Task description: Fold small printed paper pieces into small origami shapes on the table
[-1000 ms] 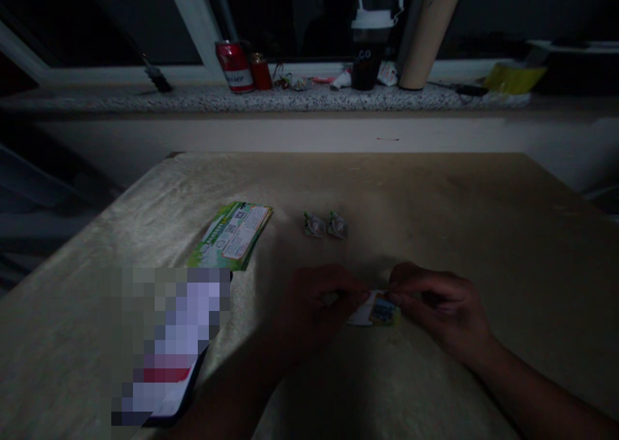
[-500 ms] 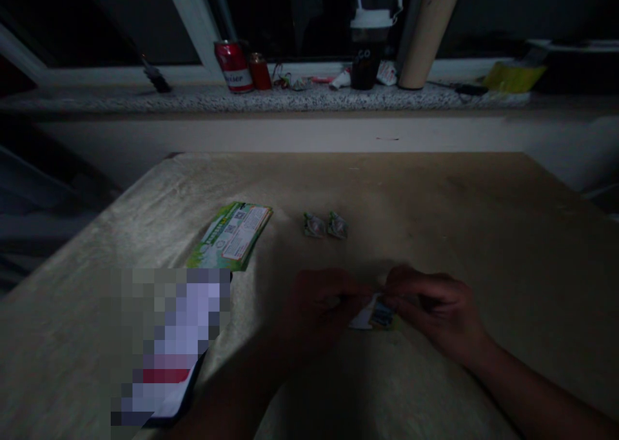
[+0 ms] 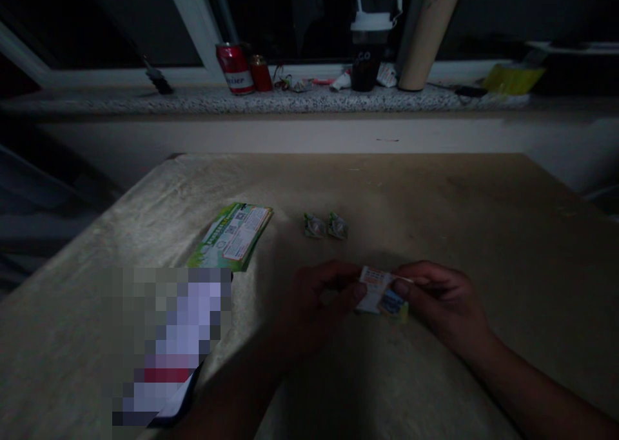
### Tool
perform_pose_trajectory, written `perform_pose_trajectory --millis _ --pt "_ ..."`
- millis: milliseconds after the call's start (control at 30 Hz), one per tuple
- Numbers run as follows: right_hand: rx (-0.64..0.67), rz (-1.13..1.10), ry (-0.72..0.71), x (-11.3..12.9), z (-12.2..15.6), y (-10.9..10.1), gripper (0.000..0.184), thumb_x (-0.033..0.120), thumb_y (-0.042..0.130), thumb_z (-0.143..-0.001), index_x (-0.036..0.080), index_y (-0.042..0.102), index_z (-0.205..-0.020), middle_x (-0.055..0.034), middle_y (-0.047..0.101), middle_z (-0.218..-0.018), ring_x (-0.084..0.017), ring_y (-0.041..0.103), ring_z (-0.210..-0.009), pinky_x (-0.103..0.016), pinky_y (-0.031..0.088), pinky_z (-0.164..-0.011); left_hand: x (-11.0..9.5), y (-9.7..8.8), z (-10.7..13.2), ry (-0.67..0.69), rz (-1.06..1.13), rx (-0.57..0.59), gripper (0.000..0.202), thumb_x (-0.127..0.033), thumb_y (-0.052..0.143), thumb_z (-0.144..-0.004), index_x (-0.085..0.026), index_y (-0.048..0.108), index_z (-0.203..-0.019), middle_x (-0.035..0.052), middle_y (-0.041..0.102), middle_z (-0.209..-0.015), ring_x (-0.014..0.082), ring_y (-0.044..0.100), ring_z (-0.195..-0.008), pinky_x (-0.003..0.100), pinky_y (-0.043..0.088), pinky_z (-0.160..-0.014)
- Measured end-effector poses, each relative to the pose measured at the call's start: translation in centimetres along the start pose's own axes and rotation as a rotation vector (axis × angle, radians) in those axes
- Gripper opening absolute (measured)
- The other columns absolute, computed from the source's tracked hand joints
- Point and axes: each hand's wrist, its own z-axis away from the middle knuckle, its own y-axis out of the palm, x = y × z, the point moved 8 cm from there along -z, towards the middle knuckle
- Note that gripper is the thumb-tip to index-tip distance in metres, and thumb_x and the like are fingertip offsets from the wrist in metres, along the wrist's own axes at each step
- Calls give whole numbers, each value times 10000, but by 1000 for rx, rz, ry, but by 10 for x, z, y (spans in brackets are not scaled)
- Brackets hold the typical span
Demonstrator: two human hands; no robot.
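Note:
Between both hands is a small printed paper piece (image 3: pixel 374 291), white with orange text, a dark blue picture and green-yellow edges. My left hand (image 3: pixel 324 301) pinches its left side between thumb and fingers. My right hand (image 3: pixel 438 298) grips its right side, thumb on the front. Beyond the hands, two small folded paper pieces, a left one (image 3: pixel 314 226) and a right one (image 3: pixel 337 226), sit side by side on the table. To the left lies a stack of green printed leaflets (image 3: pixel 232 237) with codes and text on top.
A phone (image 3: pixel 188 337), partly blurred out, lies left on the cloth-covered table (image 3: pixel 459 201). Along the stone windowsill (image 3: pixel 300 101) stand a red can (image 3: pixel 235 69), an orange-red lighter-like object (image 3: pixel 260 73), a lidded dark cup (image 3: pixel 366 56) and a wooden post-like cylinder (image 3: pixel 425 40).
The paper piece has been raised and turned, so more of its printed face shows. My fingers have moved apart to its two sides. The leaflets and folded pieces stay put.

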Motion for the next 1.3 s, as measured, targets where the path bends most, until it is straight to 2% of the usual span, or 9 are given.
perform_pose_trajectory --millis 100,167,333,500,600,733,867,1000,1300 --pt "-2 -165 137 -12 1 0 38 274 811 -877 259 830 -906 -16 830 -766 -136 780 -638 -166 622 -601 2 0 1 -36 -4 -2 227 -329 718 -891 -167 798 -1028 57 790 -827 146 706 -659 238 581 -611" --pt "-3 -193 161 -13 1 1 46 289 824 -867 258 831 -900 -17 832 -771 -129 778 -641 -154 617 -606 3 -1 1 -44 -50 -19 202 -318 716 -884 -167 804 -986 46 776 -774 137 686 -630 222 559 -579" --pt "-22 -114 102 -6 1 1 45 258 830 -844 275 831 -886 -6 827 -767 -121 764 -637 -147 605 -591 -1 -3 1 -26 -192 -48 191 -285 668 -893 -157 799 -948 30 751 -702 123 651 -574 202 505 -528" --pt "-6 142 -5 4 1 3 103 186 801 -829 263 834 -888 -12 816 -758 -137 752 -637 -171 594 -570 -18 7 0 108 -385 71 173 -244 646 -901 -170 802 -905 13 761 -705 116 661 -601 197 467 -567" --pt "34 244 -84 15 2 7 99 181 775 -850 259 836 -860 -19 822 -777 -141 752 -633 -182 590 -575 -23 11 2 159 -400 108 183 -216 627 -912 -163 797 -870 12 761 -707 108 659 -608 186 453 -575" --pt "46 249 -109 22 2 7 113 180 762 -863 264 837 -868 -14 821 -774 -135 744 -618 -173 576 -557 -19 12 1 124 -354 100 194 -222 630 -912 -143 793 -845 16 743 -672 109 647 -587 178 444 -547" --pt "3 180 -38 16 2 4 95 192 786 -844 268 841 -856 -12 819 -761 -131 745 -628 -164 584 -575 -16 11 0 96 -298 80 193 -270 661 -914 -142 805 -923 33 769 -731 128 675 -637 203 488 -596" --pt "-15 -13 88 0 3 2 49 250 804 -857 273 842 -878 -13 822 -750 -130 756 -618 -149 590 -551 -15 9 1 106 -213 70 222 -304 656 -928 -150 796 -1006 43 783 -792 139 686 -678 225 519 -635" --pt "-26 -192 236 -17 5 1 113 375 826 -861 268 846 -891 -30 828 -758 -127 766 -622 -147 601 -582 -20 7 5 149 -161 53 199 -286 672 -917 -133 785 -978 51 773 -770 141 687 -684 238 527 -653"
